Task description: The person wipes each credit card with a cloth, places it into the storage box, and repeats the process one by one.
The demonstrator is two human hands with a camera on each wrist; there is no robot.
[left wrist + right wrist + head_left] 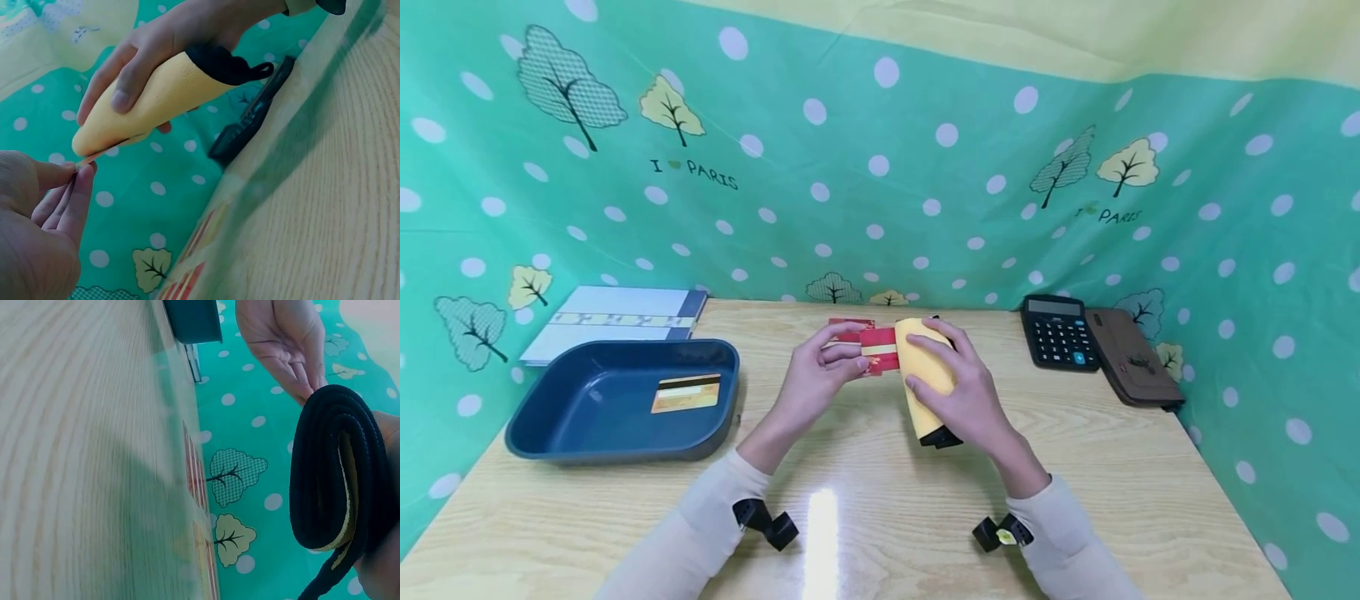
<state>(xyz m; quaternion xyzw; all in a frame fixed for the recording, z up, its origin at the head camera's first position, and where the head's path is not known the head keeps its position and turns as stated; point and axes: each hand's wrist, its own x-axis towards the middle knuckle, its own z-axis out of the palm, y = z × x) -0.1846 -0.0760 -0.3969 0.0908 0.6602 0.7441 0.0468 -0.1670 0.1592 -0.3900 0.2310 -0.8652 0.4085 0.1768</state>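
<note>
My right hand (pixel 958 379) grips a rolled yellow cloth (pixel 922 371) with black edging, fingers spread over its top. The layered black end of the roll (pixel 312 481) faces the right wrist view, and a small black loop (pixel 262 71) sticks out of it in the left wrist view. With thumb and fingertips, my left hand (pixel 820 367) pinches the edge of a thin red card (pixel 883 350) with a pale band. The card's right end is hidden at the roll. Behind my left fingers shows another red piece (pixel 853 323).
A dark blue basin (pixel 580 446) stands at left, a gold bank card (pixel 687 393) inside it. Behind the basin is a blue and white folder (pixel 625 308). At the back right lie a black calculator (pixel 1060 333) and a brown zipped case (pixel 1131 354). A patterned curtain (pixel 880 200) borders the table.
</note>
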